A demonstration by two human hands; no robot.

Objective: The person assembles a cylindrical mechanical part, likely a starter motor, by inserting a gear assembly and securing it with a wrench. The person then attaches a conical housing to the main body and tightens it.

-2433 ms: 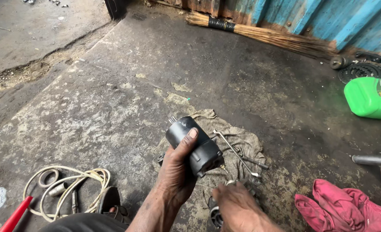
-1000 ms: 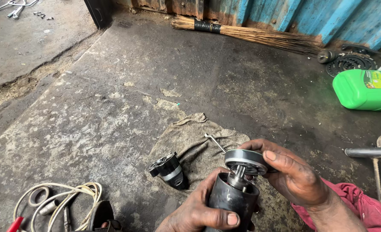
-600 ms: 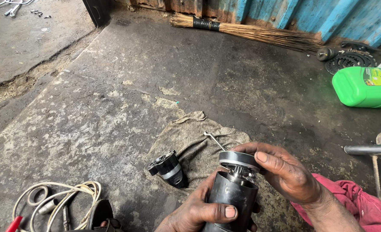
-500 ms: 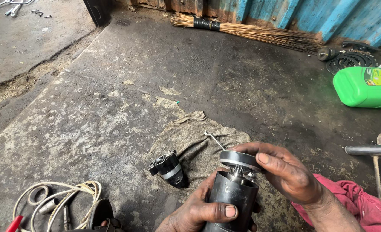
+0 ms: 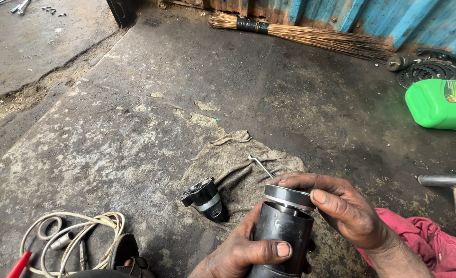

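Between the hands stands a black housing (image 5: 283,237), upright: the left hand (image 5: 238,252) wraps its wall, the right hand (image 5: 341,211) pinches a ring cap (image 5: 287,196) on its top. Left of them a small part (image 5: 206,198) lies on a rag (image 5: 233,164); a wrench (image 5: 260,166) lies just beyond.

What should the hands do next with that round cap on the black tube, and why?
Probably press the round cap down evenly. The right hand holds it at the top of the black cylinder, which the left hand grips upright, and a thin gap appears to remain between cap and rim, so it does not look fully seated.
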